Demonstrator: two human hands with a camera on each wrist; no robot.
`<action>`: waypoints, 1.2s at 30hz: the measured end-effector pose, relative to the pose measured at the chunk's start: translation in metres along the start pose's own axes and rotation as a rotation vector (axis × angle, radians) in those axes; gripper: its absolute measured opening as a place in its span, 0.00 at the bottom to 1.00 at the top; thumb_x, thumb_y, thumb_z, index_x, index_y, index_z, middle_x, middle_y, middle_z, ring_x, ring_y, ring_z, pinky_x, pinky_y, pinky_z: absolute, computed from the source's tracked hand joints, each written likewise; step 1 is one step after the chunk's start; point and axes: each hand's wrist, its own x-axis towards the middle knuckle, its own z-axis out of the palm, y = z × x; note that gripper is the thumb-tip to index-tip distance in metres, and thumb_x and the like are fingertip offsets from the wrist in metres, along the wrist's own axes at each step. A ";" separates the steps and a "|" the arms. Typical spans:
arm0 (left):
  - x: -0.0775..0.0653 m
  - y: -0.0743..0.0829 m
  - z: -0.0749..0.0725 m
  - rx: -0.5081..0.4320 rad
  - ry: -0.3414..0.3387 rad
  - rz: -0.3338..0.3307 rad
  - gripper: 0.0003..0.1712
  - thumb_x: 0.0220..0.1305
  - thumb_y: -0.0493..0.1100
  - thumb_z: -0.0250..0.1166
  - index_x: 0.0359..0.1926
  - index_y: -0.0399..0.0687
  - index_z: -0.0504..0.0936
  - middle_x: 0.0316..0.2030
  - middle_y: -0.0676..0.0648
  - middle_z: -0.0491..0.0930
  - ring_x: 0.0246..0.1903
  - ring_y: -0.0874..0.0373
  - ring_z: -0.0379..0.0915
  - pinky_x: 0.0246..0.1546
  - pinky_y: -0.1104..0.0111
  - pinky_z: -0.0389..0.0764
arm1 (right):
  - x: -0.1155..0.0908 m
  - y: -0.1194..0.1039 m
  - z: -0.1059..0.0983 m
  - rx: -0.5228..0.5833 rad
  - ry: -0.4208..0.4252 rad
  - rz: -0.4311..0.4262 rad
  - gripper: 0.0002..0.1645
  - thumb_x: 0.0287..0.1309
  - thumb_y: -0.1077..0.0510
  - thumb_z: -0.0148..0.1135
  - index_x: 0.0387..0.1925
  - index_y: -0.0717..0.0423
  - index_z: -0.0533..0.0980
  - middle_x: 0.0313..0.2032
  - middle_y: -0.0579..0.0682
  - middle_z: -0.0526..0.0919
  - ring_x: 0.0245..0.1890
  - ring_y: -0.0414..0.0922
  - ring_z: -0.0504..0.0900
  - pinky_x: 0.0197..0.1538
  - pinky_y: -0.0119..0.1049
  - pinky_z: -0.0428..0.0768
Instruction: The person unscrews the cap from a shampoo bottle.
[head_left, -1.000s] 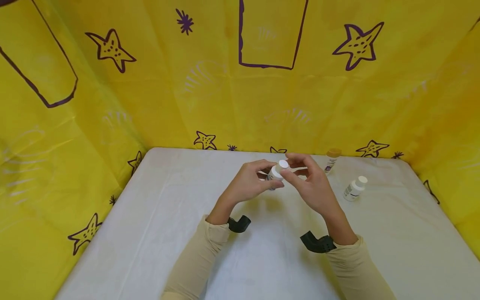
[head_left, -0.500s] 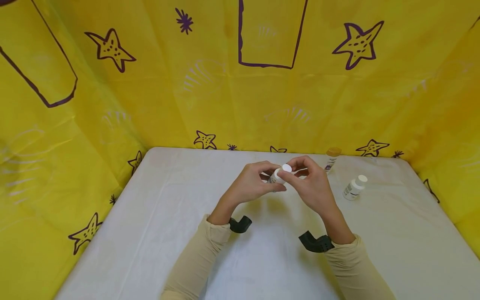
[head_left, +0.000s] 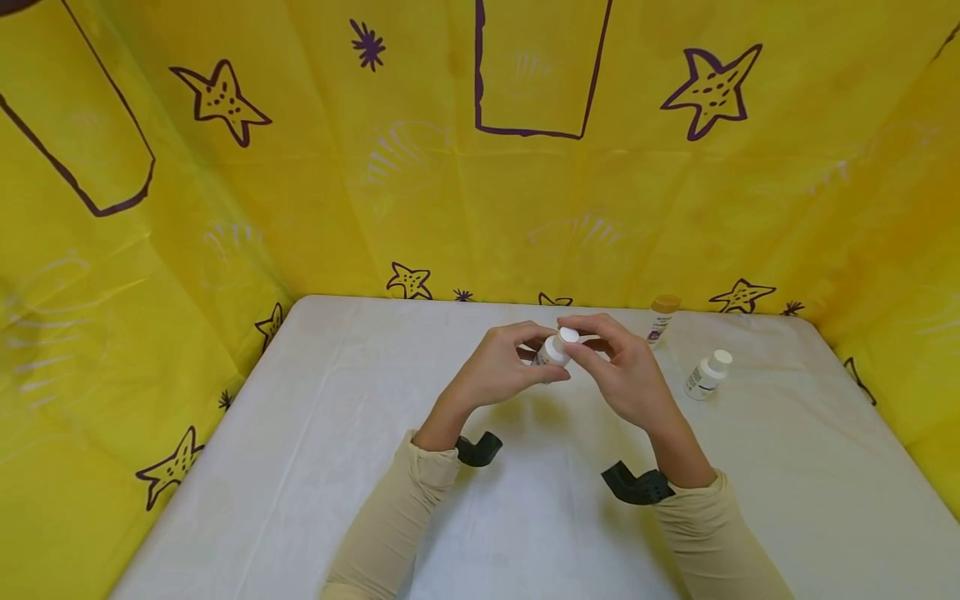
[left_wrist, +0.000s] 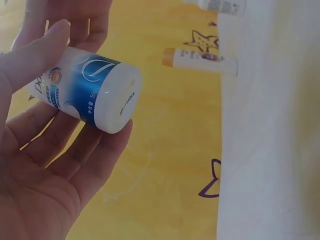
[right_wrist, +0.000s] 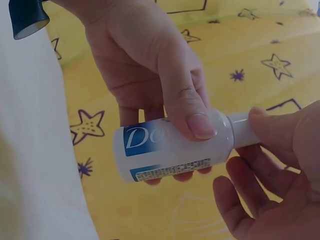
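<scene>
Left hand: grips the bottle round its body, thumb on top, fingers curled underneath; clear in the right wrist view
Right hand: thumb and fingertips pinch the cap; palm faces the left hand
Bottle: small, white with a blue label; held in the air between both hands, above the table and clear of it
Cap: white and narrow, at the end of the neck nearest the right hand; seated on the neck, no gap seen
Long axis: runs from left hand to right hand, cap end tilted up and away from the person; base points back toward the left wrist
Key relation: cap sits just off the left thumb tip, in line with the right fingers, so any twist would turn about this left-to-right axis; judged, not seen
Nearer hand: left holds the body, right holds only the cap; both touch the bottle
Second bottle: white, lying on the table to the right of the right hand, apart from it
Third bottle: orange cap, upright, beyond the right hand near the back wall, untouched
Wrist mounts: dark, one at each cuff
Backdrop: yellow sheet with purple stars on three sides
</scene>
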 end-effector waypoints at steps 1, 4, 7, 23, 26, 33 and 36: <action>0.000 0.000 0.000 -0.004 0.001 -0.001 0.25 0.56 0.50 0.79 0.55 0.57 0.85 0.45 0.56 0.85 0.43 0.63 0.80 0.49 0.69 0.85 | 0.000 0.000 0.000 0.009 -0.009 -0.013 0.20 0.68 0.64 0.62 0.61 0.55 0.79 0.56 0.53 0.83 0.51 0.29 0.79 0.53 0.21 0.78; 0.000 0.000 -0.001 -0.017 0.000 -0.005 0.25 0.56 0.49 0.78 0.56 0.55 0.85 0.45 0.55 0.85 0.43 0.61 0.81 0.50 0.69 0.85 | 0.000 0.000 -0.001 0.042 -0.035 -0.034 0.22 0.70 0.65 0.60 0.63 0.54 0.78 0.59 0.53 0.83 0.54 0.28 0.79 0.53 0.20 0.78; 0.000 0.001 -0.001 -0.042 -0.004 -0.012 0.26 0.56 0.49 0.78 0.57 0.54 0.85 0.46 0.54 0.86 0.45 0.56 0.82 0.50 0.69 0.85 | 0.001 -0.001 -0.002 0.058 -0.049 -0.027 0.24 0.70 0.65 0.59 0.66 0.54 0.76 0.62 0.54 0.81 0.57 0.28 0.77 0.55 0.20 0.78; 0.002 0.002 0.013 -0.057 -0.066 0.012 0.21 0.58 0.49 0.77 0.53 0.57 0.86 0.45 0.55 0.86 0.42 0.65 0.80 0.51 0.63 0.85 | 0.003 -0.002 0.000 -0.014 0.036 0.246 0.20 0.61 0.53 0.73 0.44 0.61 0.74 0.42 0.53 0.78 0.45 0.45 0.78 0.50 0.30 0.79; 0.002 0.002 0.013 -0.046 -0.057 0.008 0.22 0.58 0.49 0.78 0.54 0.57 0.86 0.46 0.55 0.86 0.42 0.64 0.79 0.51 0.63 0.85 | 0.003 0.000 0.000 -0.019 0.047 0.238 0.19 0.61 0.53 0.73 0.45 0.60 0.75 0.42 0.52 0.79 0.44 0.42 0.78 0.49 0.27 0.79; 0.003 0.000 0.011 -0.016 -0.043 0.000 0.23 0.58 0.51 0.77 0.55 0.59 0.86 0.47 0.57 0.86 0.42 0.63 0.77 0.52 0.63 0.85 | 0.001 0.003 -0.002 -0.028 0.042 0.103 0.15 0.63 0.59 0.70 0.50 0.57 0.79 0.48 0.51 0.81 0.45 0.37 0.79 0.50 0.23 0.79; 0.001 -0.002 0.010 -0.028 -0.047 -0.019 0.24 0.58 0.51 0.77 0.56 0.59 0.85 0.46 0.57 0.86 0.42 0.63 0.79 0.52 0.62 0.85 | 0.000 0.004 -0.002 -0.017 0.025 0.045 0.17 0.65 0.61 0.68 0.55 0.55 0.81 0.51 0.51 0.82 0.46 0.35 0.80 0.50 0.22 0.79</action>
